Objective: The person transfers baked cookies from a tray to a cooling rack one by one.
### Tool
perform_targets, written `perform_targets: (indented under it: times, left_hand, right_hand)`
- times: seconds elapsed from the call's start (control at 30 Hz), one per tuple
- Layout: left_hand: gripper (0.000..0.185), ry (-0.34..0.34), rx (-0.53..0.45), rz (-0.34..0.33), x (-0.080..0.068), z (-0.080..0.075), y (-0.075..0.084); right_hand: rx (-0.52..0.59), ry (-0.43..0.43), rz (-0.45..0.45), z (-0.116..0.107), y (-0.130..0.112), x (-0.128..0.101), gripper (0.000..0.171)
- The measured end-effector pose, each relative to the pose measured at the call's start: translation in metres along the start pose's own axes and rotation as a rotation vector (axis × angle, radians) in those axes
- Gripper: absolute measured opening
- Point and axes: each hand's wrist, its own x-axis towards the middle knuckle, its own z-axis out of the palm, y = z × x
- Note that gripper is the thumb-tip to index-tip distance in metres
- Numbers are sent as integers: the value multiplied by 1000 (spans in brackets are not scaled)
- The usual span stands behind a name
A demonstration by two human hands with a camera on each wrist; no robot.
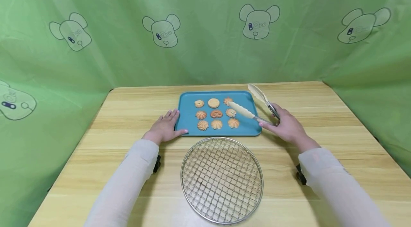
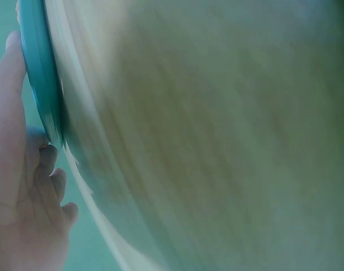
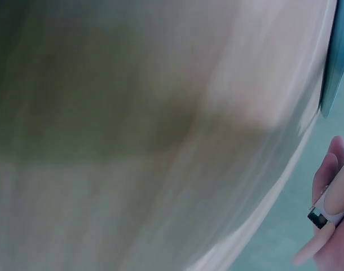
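Note:
A blue tray (image 1: 247,130) lies at the table's middle with several piped cookies (image 1: 216,114) on it in rows. My left hand (image 1: 166,127) rests flat on the table with straight fingers against the tray's left edge (image 2: 41,84). My right hand (image 1: 287,126) grips a pair of cream-tipped tongs (image 1: 253,104) at their hinge end. The tongs stand spread, the lower tip over the tray's right side by the cookies and the upper tip beyond its right rim. The right wrist view is blurred and shows fingers (image 3: 329,175) on the tong handle (image 3: 324,217).
A round wire cooling rack (image 1: 222,178) lies on the wooden table (image 1: 321,112) in front of the tray, between my forearms. Green curtains with bear prints (image 1: 258,21) close in the table at the back and both sides.

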Motion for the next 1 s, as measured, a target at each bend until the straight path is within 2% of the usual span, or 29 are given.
perform_targets:
  times: [0.63, 1.0]
  left_hand:
    - [92, 8, 9, 3, 2, 1, -2]
    - [92, -1, 11, -3, 3, 2, -1]
  right_hand:
    - [-129, -56, -208, -19, 5, -3, 95]
    - [-174, -88, -288, -25, 9, -2, 87]
